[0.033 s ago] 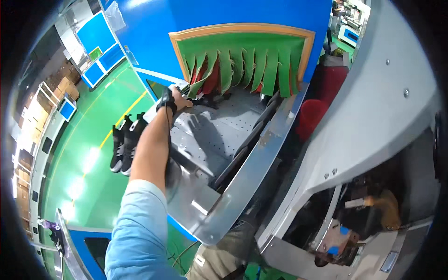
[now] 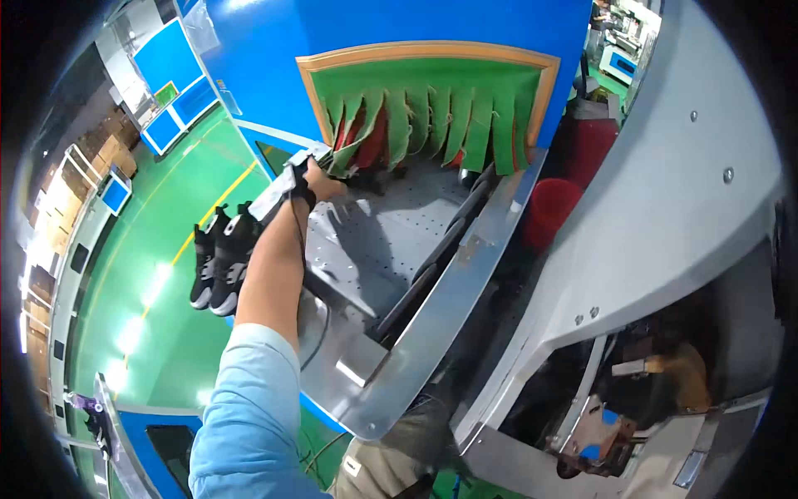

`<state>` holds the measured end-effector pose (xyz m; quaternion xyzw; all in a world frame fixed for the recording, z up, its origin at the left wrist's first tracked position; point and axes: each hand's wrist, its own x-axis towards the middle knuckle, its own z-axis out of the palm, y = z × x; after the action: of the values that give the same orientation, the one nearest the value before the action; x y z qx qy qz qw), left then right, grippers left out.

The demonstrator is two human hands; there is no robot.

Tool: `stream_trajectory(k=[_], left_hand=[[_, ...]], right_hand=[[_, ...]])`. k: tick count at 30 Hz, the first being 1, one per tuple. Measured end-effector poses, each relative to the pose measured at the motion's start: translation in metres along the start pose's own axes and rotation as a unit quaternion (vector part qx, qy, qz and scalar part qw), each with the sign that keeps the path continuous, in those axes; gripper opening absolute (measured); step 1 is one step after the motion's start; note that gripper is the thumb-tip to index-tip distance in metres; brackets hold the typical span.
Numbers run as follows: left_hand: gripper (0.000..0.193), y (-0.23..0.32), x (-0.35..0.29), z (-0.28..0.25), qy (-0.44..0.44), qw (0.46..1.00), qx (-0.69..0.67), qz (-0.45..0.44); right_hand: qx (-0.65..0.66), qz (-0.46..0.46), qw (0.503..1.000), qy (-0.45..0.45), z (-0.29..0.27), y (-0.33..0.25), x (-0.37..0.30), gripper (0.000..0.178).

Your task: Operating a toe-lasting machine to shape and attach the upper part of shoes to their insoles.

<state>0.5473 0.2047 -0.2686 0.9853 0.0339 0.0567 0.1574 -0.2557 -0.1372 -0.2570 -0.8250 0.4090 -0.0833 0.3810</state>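
Fingers [image 2: 339, 190] of left hand [image 2: 320, 183] partly hidden; could not tell if spread or pinching. Blue cabinet [image 2: 449, 23] surrounded green strip curtain [image 2: 475, 125]. Perforated metal bed [image 2: 416, 220] extended from beneath curtain; black-and-grey shoes [image 2: 233, 258] stood well left of it. Hand was at curtain's left edge; dark item [image 2: 366, 180] lay under its left strips, near hand.

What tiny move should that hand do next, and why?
Perhaps the left hand should ease back a little over the perforated metal plate. It is right by the hanging green strips, and the space behind them is mostly hidden. A dark thing lies close by, but I can't tell whether the hand touches it.
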Motion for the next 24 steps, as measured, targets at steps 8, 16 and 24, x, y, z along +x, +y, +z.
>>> stream_trajectory(k=[8,16,24], left_hand=[[0.041,0.088,-0.072,0.000,-0.182,0.962,-0.191,-0.071],[0.051,0.020,-0.350,-0.125,-0.408,0.610,-0.676,-0.069],[0.053,0.009,-0.567,-0.108,-0.825,0.387,-0.410,-0.031]], right_hand=[[-0.001,-0.147,0.989,0.028,0.035,-0.047,-0.003,0.024],[0.256,-0.208,0.935,-0.130,0.058,-0.111,-0.013,0.044],[0.752,-0.068,0.609,-0.243,0.091,-0.158,-0.051,0.090]])
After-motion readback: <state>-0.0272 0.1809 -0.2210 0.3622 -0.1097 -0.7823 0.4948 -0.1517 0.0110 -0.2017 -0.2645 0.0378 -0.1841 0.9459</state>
